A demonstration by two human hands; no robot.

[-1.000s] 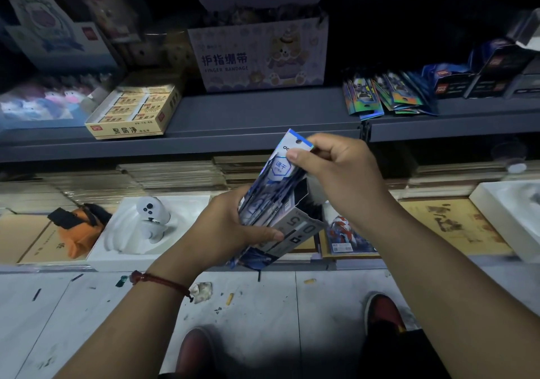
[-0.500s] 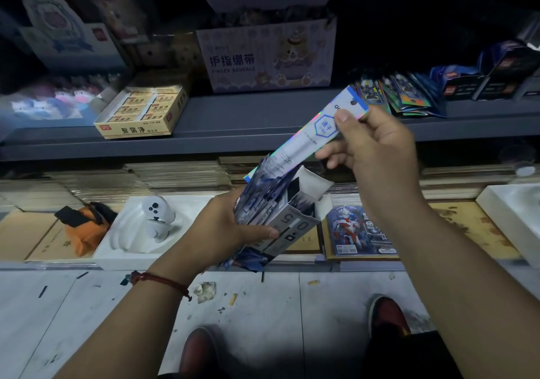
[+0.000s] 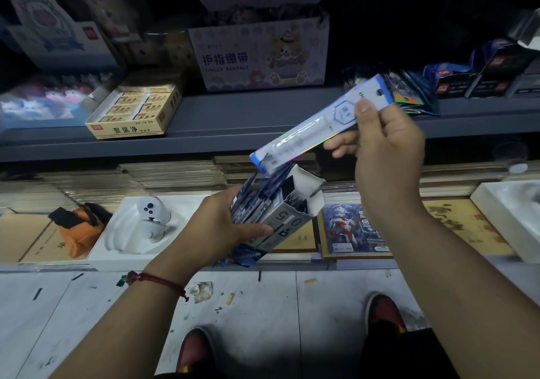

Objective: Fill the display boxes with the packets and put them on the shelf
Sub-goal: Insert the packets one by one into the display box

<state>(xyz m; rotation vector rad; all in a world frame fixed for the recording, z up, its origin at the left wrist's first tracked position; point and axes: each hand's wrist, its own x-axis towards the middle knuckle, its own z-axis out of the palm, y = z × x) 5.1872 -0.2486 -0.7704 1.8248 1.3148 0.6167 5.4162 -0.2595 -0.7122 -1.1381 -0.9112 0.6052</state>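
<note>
My left hand [image 3: 217,226] grips a grey-and-white display box [image 3: 287,218] marked "0.5", tilted, with its top flap open and several dark blue packets standing inside it. My right hand [image 3: 385,150] pinches the upper end of one long white packet [image 3: 309,128] with blue ends and a shiny edge. That packet slants down to the left, and its lower tip hovers just above the box's open mouth. On the grey shelf [image 3: 263,121], loose packets [image 3: 409,92] lie at the right, beside dark display boxes [image 3: 473,80].
On the shelf stand a yellow eraser box [image 3: 134,112] and a "Finger Bandage" carton [image 3: 260,54]. Below lie stacked notebooks [image 3: 175,174], a white tray [image 3: 117,250] with a white figure, an orange pouch [image 3: 79,226] and a card booklet [image 3: 353,229]. My red shoes stand on the littered floor.
My right hand has drawn the white packet up and to the right, out of the box, until only its lower tip is near the opening. My left hand keeps holding the box.
</note>
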